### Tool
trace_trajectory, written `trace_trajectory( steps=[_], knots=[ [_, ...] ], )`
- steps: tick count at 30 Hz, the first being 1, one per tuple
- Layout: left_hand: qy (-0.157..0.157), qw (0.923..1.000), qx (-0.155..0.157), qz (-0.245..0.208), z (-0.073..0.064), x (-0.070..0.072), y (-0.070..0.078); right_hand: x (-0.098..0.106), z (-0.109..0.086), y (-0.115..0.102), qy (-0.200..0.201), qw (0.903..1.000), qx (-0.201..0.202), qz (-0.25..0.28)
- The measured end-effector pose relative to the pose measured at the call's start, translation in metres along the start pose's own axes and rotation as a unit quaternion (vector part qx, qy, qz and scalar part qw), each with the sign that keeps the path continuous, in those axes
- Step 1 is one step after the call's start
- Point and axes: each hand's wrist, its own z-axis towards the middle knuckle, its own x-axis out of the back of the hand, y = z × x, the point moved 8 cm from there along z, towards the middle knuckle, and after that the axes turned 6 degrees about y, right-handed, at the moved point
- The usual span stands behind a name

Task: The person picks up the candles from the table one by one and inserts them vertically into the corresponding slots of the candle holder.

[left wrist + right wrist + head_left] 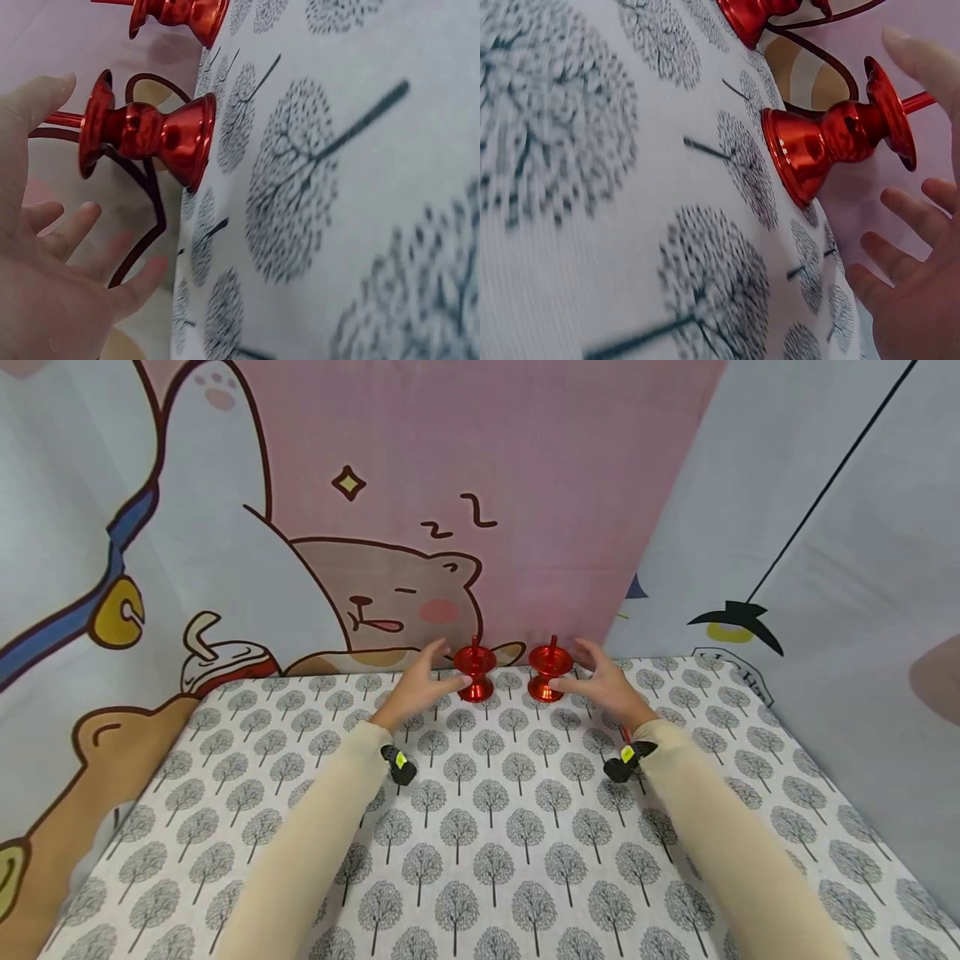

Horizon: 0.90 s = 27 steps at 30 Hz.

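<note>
Two shiny red candle holders, each with a wide dish and an upright spike, stand side by side at the back of the table. My left hand (pixel 427 683) is beside the left candle holder (pixel 475 672), its fingers spread and thumb near the waist. In the left wrist view that candle holder (pixel 150 135) lies between the thumb and the loosely bent fingers. My right hand (pixel 602 681) mirrors this at the right candle holder (pixel 548 672), thumb in front of its stem. The right wrist view shows the relaxed fingers (pixel 911 217) apart from that candle holder (pixel 840 135).
A white cloth with grey tree prints covers the table (pixel 487 827). Behind it hangs a pink and white cartoon curtain (pixel 585 485), close to the candle holders. A small red bit (pixel 626 734) shows beside the right wrist. Black wrist cameras sit on both sleeves.
</note>
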Motion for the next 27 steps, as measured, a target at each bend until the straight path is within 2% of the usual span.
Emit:
trace_trajectory(
  steps=[6, 10, 23, 27],
  knots=[
    [0.004, 0.9992, 0.012, -0.039, 0.007, -0.013, -0.003, -0.007, 0.004, 0.003, 0.031, 0.9981, 0.001, 0.053],
    [0.011, 0.9980, 0.021, -0.059, 0.008, -0.019, -0.002, -0.011, 0.005, 0.000, 0.046, 0.9964, 0.009, 0.070],
    [0.015, 0.9989, 0.037, -0.024, 0.014, -0.026, 0.001, -0.022, 0.009, -0.003, 0.081, 0.9942, 0.003, 0.070],
    [0.023, 0.9984, 0.052, -0.005, 0.013, -0.028, -0.001, -0.026, 0.011, 0.000, 0.087, 0.9935, 0.002, 0.073]
  ],
)
